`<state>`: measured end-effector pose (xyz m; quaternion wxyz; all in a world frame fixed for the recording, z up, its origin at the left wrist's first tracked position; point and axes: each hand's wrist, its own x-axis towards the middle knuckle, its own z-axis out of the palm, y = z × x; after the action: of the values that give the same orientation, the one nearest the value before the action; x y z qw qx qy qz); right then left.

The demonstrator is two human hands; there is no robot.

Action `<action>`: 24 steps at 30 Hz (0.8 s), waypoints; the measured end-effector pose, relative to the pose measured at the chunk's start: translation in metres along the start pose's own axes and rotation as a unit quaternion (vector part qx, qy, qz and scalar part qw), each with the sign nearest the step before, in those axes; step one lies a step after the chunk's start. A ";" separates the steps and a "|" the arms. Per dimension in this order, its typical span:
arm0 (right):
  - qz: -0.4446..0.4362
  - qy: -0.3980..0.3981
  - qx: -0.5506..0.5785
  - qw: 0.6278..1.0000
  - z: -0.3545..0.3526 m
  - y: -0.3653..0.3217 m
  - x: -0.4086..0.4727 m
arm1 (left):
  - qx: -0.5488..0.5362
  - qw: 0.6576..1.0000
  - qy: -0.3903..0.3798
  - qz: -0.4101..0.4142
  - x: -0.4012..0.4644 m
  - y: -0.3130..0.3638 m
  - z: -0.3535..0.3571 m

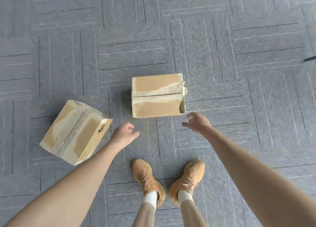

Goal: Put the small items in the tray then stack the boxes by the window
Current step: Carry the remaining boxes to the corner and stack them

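Observation:
Two taped cardboard boxes lie on the grey carpet. The nearer-centre box (158,95) stands square in front of my feet, its right end torn open. A second box (75,131) lies skewed at the left. My left hand (124,135) hovers between the two boxes, fingers loosely curled, holding nothing. My right hand (196,121) reaches out just below the centre box's right corner, fingers spread and empty. Neither hand touches a box.
Grey carpet tiles (222,55) cover the whole floor. My two tan shoes (148,178) stand just behind the hands. A dark object's tip (310,58) pokes in at the right edge, another at the top left.

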<state>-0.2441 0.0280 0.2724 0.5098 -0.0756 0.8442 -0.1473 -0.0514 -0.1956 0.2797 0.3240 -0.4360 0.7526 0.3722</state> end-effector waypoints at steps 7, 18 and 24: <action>0.048 0.018 0.041 0.998 0.076 0.063 0.131 | 0.008 0.999 -0.021 -0.027 0.124 -0.068 0.083; 0.036 0.075 0.140 0.987 0.123 0.117 0.247 | -0.074 0.992 0.095 -0.026 0.253 -0.093 0.151; -0.004 0.109 0.134 0.985 0.127 0.125 0.278 | -0.209 0.972 0.098 -0.040 0.288 -0.089 0.159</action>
<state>-0.2591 0.0467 -0.0567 0.4193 0.0062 0.8672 -0.2684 -0.0635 -0.2123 -0.0607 0.1652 -0.5583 0.6682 0.4633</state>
